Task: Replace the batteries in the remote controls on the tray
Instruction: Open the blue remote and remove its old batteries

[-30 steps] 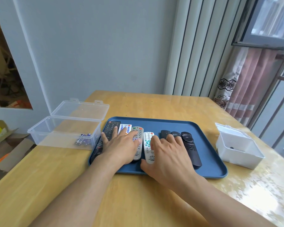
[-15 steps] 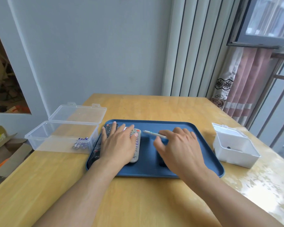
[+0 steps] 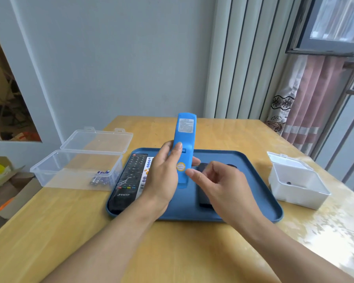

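Here, the table carried the tray, with a clear box of batteries to its left and a white box to its right. Above the tray the left hand grasped the blue remote, back toward the camera. The right hand, fingers loosely curled, held nothing, one fingertip at the remote's lower back. Forcing the cover could twist the remote loose, dropping it onto the black remote beneath.
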A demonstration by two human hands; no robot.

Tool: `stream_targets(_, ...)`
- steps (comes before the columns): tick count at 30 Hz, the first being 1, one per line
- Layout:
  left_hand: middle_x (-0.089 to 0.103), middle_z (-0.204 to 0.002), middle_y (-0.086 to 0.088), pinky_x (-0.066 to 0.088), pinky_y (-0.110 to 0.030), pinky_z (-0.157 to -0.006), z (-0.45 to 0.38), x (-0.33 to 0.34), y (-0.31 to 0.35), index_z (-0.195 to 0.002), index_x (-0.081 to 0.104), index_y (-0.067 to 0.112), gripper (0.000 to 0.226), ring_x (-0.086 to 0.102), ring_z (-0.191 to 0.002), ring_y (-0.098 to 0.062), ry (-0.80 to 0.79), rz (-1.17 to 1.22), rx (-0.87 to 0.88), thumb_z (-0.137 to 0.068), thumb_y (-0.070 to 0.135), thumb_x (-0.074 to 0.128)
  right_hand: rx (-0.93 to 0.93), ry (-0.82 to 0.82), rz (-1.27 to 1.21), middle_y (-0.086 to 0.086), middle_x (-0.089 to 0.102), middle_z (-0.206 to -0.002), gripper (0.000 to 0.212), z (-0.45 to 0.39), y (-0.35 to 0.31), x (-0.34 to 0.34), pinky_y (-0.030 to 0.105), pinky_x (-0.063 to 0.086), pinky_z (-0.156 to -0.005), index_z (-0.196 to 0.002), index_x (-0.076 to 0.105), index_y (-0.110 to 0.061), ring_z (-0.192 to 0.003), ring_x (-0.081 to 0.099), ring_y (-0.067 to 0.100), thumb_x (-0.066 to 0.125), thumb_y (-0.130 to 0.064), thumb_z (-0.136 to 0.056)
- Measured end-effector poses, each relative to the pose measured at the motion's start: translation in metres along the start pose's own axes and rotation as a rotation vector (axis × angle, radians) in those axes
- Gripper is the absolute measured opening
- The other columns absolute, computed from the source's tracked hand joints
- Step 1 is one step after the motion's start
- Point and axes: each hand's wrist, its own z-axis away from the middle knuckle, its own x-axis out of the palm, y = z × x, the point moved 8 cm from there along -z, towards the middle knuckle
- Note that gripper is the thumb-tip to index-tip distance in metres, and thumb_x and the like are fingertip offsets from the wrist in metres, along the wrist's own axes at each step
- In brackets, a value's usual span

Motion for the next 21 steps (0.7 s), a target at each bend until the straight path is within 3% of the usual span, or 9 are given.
stream_targets(2,0.069,-0.074,-0.009,0.059,-0.036,-0.075,0.000,0.000,-0.001,-0.109,0.063,0.013,0.027,0.068,-0.071,-0.022,-0.005,0.058,-0.024,-0.107,0.032,0.045,-0.144,0.113,0.009,-0.010,0.051,-0.055,0.033,0.001,-0.006,-0.010,0.033,0.040,-0.054,-0.071,0.061,-0.026,-0.051,0.044,0.010,0.072,-0.054,-0.083)
stream_targets(4,0.066,-0.073,-0.009,0.062,-0.040,-0.076,0.001,0.004,-0.007,-0.115,0.064,0.011,0.037,0.066,-0.066,-0.021,-0.035,0.141,-0.118,-0.108,0.039,0.041,-0.304,0.190,0.072,-0.011,0.049,-0.064,0.010,0.003,-0.018,-0.016,0.026,0.040,-0.056,-0.086,0.071,-0.034,-0.058,0.048,0.013,0.072,-0.045,-0.087)
stream_targets(6,0.067,-0.077,-0.009,0.062,-0.042,-0.076,0.004,0.009,-0.013,-0.115,0.065,0.007,0.048,0.067,-0.067,-0.021,-0.048,0.205,-0.208,-0.108,0.045,0.036,-0.371,0.199,0.118,-0.012,0.047,-0.072,0.017,0.002,-0.021,-0.014,0.022,0.042,-0.059,-0.104,0.074,-0.038,-0.064,0.053,0.012,0.067,-0.043,-0.090)
stream_targets(10,0.072,-0.099,-0.012,0.062,-0.036,-0.073,0.009,0.013,-0.024,-0.127,0.065,0.009,0.048,0.069,-0.084,-0.022,-0.039,0.266,-0.283,-0.108,0.043,0.038,-0.355,0.119,0.077,-0.013,0.046,-0.080,0.031,0.000,-0.014,-0.001,0.040,0.057,-0.062,-0.119,0.068,-0.041,-0.070,0.067,0.015,0.055,-0.051,-0.093)
stream_targets(14,0.073,-0.097,-0.009,0.062,-0.036,-0.077,0.004,0.006,-0.026,-0.127,0.065,0.012,0.047,0.069,-0.085,-0.019,-0.020,0.158,-0.254,-0.107,0.044,0.038,-0.362,0.096,0.129,-0.015,0.048,-0.081,0.026,-0.001,-0.017,0.002,0.039,0.055,-0.065,-0.118,0.070,-0.037,-0.074,0.066,0.009,0.066,-0.038,-0.093)
stream_targets(18,0.070,-0.128,-0.002,0.048,-0.050,-0.108,0.005,0.007,-0.031,-0.136,0.061,0.027,0.050,0.066,-0.118,-0.022,-0.047,0.041,-0.265,-0.098,0.058,0.050,-0.320,0.028,0.156,-0.015,0.051,-0.086,0.022,-0.001,-0.022,0.004,0.025,0.050,-0.068,-0.111,0.063,-0.037,-0.077,0.060,0.003,0.071,-0.038,-0.090)
stream_targets(21,0.070,-0.129,0.005,0.043,-0.040,-0.112,0.006,0.009,-0.030,-0.134,0.063,0.028,0.039,0.062,-0.125,-0.016,-0.043,-0.007,-0.225,-0.104,0.048,0.047,-0.209,-0.060,0.118,-0.013,0.054,-0.083,0.028,-0.003,-0.019,0.002,0.013,0.039,-0.061,-0.101,0.054,-0.030,-0.066,0.054,-0.002,0.075,-0.041,-0.085)
